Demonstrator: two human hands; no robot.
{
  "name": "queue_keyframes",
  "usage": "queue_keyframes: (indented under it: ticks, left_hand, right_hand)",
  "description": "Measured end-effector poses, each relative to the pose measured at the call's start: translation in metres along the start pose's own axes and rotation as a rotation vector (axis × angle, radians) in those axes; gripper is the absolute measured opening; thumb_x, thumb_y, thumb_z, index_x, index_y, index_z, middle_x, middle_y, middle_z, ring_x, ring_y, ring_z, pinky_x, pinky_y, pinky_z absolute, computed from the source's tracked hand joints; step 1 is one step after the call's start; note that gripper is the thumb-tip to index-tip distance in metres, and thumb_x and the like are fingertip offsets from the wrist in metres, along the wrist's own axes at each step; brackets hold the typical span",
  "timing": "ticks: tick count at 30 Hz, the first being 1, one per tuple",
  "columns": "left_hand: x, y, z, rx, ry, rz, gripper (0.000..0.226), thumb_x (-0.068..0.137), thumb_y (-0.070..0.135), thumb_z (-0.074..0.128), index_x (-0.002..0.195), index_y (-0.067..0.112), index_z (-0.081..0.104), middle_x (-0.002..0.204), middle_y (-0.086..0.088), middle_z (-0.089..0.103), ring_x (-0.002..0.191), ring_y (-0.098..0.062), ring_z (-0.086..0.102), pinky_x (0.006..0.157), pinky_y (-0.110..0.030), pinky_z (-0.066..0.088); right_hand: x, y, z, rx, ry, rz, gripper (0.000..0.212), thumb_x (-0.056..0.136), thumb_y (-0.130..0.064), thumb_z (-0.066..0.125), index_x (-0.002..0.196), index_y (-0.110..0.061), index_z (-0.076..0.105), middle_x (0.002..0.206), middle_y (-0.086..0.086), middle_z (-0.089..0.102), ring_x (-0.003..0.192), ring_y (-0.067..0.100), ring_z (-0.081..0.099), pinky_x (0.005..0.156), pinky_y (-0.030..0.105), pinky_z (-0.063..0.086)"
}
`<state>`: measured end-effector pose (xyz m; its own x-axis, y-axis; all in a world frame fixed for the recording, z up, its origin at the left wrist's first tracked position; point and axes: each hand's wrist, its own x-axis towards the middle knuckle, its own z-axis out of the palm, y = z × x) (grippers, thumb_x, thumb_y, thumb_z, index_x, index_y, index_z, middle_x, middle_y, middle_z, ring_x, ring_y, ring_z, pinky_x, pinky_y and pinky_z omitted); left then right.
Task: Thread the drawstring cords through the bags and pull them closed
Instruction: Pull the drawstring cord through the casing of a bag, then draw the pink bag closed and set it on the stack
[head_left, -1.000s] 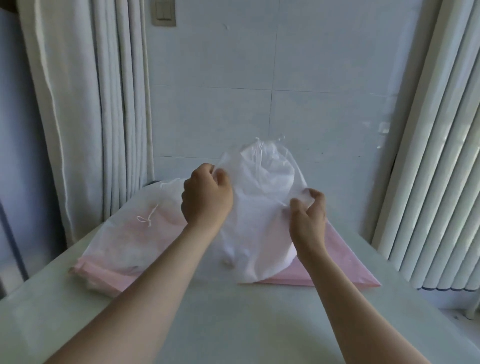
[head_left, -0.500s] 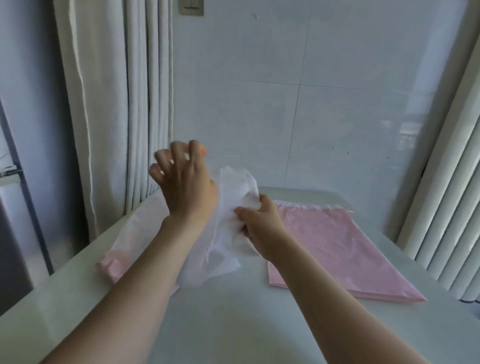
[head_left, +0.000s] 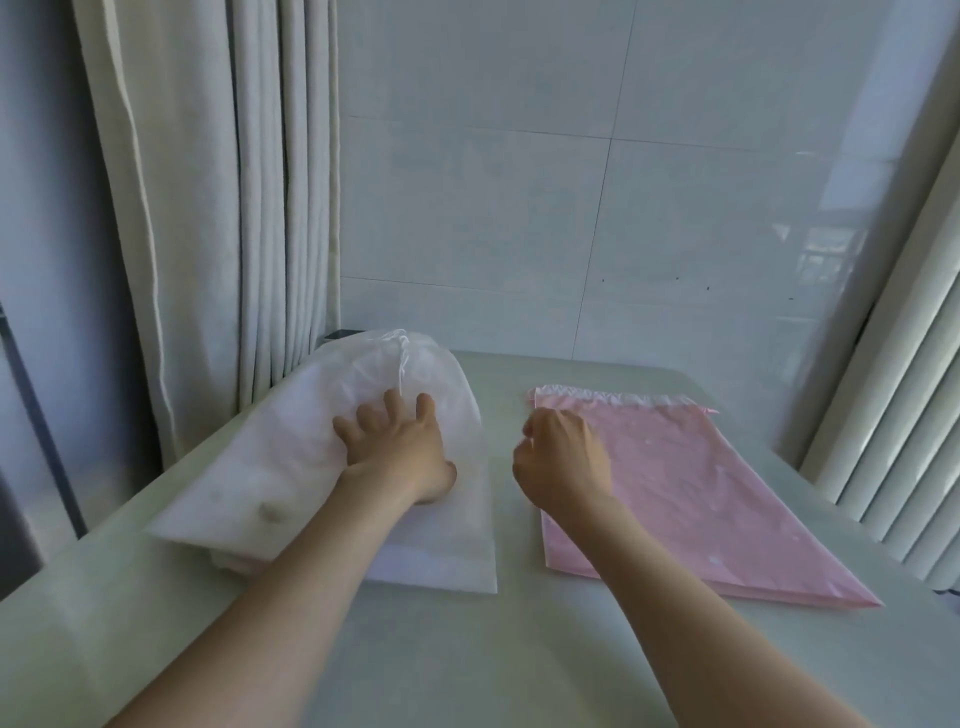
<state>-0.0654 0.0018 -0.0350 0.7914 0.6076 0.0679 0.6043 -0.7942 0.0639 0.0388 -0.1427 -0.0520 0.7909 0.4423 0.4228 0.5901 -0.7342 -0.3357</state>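
Observation:
A white drawstring bag (head_left: 291, 447) lies on a pile at the left of the table, its mouth gathered at the far end with a white cord (head_left: 402, 358) hanging from it. My left hand (head_left: 400, 449) presses flat on this bag with fingers spread. A flat pink bag (head_left: 691, 467) lies to the right, its ruffled top edge at the far side. My right hand (head_left: 561, 457) hovers over the pink bag's left edge with fingers loosely curled; it holds nothing that I can see.
The pale table (head_left: 467, 649) runs to a tiled wall (head_left: 571, 208). A curtain (head_left: 208, 208) hangs at the left and vertical blinds (head_left: 893, 389) at the right. A further white bag shows under the pile near the front.
The white bag went from held up in both hands to lying on the left pile. My left hand now presses it down, and my right hand has let go and moved right.

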Motion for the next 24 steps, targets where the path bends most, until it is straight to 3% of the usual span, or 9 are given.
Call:
queue_keyframes:
  ticks: [3,6,8,11,13,16,19,24]
  left_hand:
    - [-0.002,0.007,0.006,0.032,0.06,-0.011,0.079,0.084,0.047,0.065,0.147,0.021,0.025,0.143,-0.014,0.027,0.131,-0.045,0.034,0.11,-0.062,0.026]
    - [-0.008,0.017,0.003,0.038,0.176,-0.055,0.07,0.077,0.036,0.073,0.132,0.015,0.036,0.133,-0.015,0.027,0.122,-0.043,0.035,0.106,-0.057,0.032]
    - [-0.012,0.028,0.0,0.053,0.313,-0.076,0.064,0.074,0.026,0.074,0.126,0.011,0.04,0.132,-0.016,0.028,0.117,-0.039,0.037,0.096,-0.047,0.035]
    - [-0.019,0.048,-0.008,0.03,0.532,0.022,0.046,0.073,0.015,0.068,0.111,0.012,0.042,0.12,-0.014,0.04,0.106,-0.035,0.044,0.076,-0.039,0.028]
    - [-0.023,0.061,-0.01,0.002,0.563,0.145,0.034,0.08,0.015,0.061,0.102,0.016,0.035,0.112,-0.011,0.039,0.101,-0.032,0.042,0.073,-0.038,0.025]
    - [-0.023,0.074,-0.008,-0.119,0.454,0.213,0.019,0.091,0.018,0.055,0.106,0.017,0.044,0.111,-0.009,0.041,0.101,-0.032,0.04,0.077,-0.037,0.029]
    - [-0.02,0.076,0.002,-0.259,0.325,0.156,0.028,0.094,0.022,0.052,0.12,0.013,0.055,0.123,-0.013,0.045,0.113,-0.037,0.044,0.087,-0.04,0.041]
    - [-0.014,0.072,0.017,-0.67,0.346,0.187,0.042,0.093,0.018,0.059,0.134,0.012,0.057,0.131,-0.011,0.048,0.127,-0.034,0.045,0.108,-0.039,0.039]
  right_hand:
    - [-0.002,0.017,-0.004,-0.175,-0.173,0.018,0.022,0.089,-0.029,0.062,0.079,-0.015,0.047,0.084,0.005,0.056,0.09,0.035,0.063,0.069,0.035,0.044]
    - [-0.004,0.026,-0.009,-0.192,-0.234,0.046,0.026,0.089,-0.021,0.062,0.075,-0.018,0.04,0.081,0.003,0.052,0.082,0.032,0.059,0.063,0.033,0.043]
    - [-0.007,0.029,-0.014,-0.214,-0.232,0.042,0.022,0.088,-0.012,0.06,0.076,-0.015,0.043,0.088,0.007,0.058,0.079,0.032,0.057,0.062,0.033,0.043]
    - [-0.009,0.032,-0.027,-0.247,-0.222,0.044,0.02,0.088,-0.002,0.058,0.081,-0.013,0.042,0.091,0.008,0.054,0.079,0.031,0.052,0.065,0.033,0.041]
    - [-0.011,0.037,-0.033,-0.233,-0.209,0.083,0.025,0.086,0.001,0.057,0.076,-0.013,0.039,0.088,0.006,0.049,0.079,0.031,0.05,0.062,0.032,0.04]
    - [-0.015,0.048,-0.038,-0.156,-0.144,0.143,0.021,0.084,-0.003,0.057,0.078,-0.014,0.04,0.089,0.007,0.05,0.076,0.031,0.05,0.051,0.029,0.031]
    - [-0.014,0.059,-0.045,-0.081,-0.027,0.173,0.014,0.082,-0.002,0.054,0.087,-0.011,0.044,0.103,0.013,0.054,0.08,0.036,0.059,0.058,0.034,0.038]
    - [-0.009,0.071,-0.059,0.077,0.241,0.169,0.014,0.069,0.001,0.049,0.062,-0.01,0.045,0.085,0.011,0.055,0.062,0.032,0.048,0.047,0.031,0.024]
